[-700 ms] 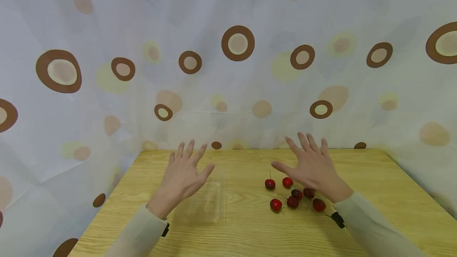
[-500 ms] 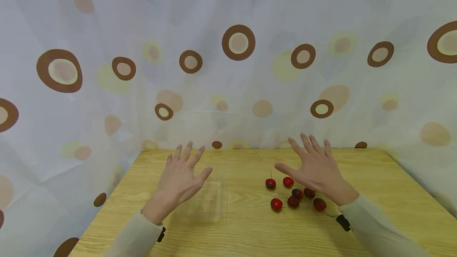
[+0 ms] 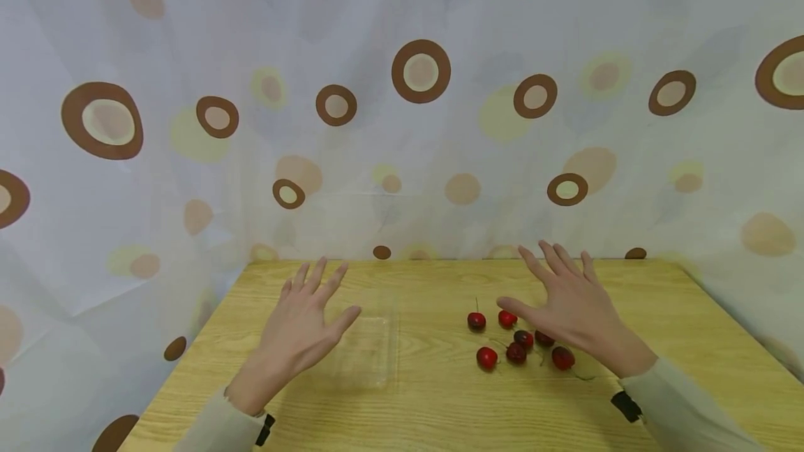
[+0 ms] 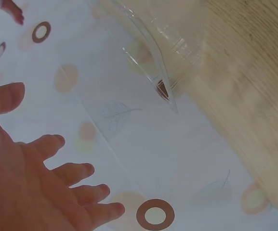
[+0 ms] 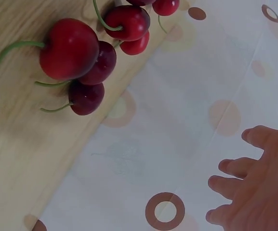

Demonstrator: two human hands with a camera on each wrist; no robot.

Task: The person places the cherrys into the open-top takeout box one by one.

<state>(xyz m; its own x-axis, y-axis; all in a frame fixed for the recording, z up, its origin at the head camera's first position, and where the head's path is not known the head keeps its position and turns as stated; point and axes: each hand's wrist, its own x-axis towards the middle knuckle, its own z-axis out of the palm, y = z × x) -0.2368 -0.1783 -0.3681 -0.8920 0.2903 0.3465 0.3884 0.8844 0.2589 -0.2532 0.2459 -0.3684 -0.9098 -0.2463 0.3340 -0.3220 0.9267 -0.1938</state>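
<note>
My left hand (image 3: 295, 333) hovers with spread fingers at the left, partly covering a clear plastic container (image 3: 375, 353) on the table. In the left wrist view, the edge of that container (image 4: 160, 62) shows near the top, apart from the fingers. Over on the right, my right hand (image 3: 574, 309) is held up with fingers apart, holding nothing. Several dark red cherries (image 3: 516, 353) with stems lie loosely grouped on the table beneath and left of it. The right wrist view shows the cherries (image 5: 70, 49) close up, away from the fingers.
The wooden table (image 3: 433, 410) stretches under both hands. A pale curtain (image 3: 377, 145) with brown rings and spots hangs behind it and along both sides. One cherry (image 3: 476, 321) stands with its stem pointing up at the group's far left.
Both hands have drawn back toward the person and apart, the left to the left, the right to the right. The cherries and container stay in place.
</note>
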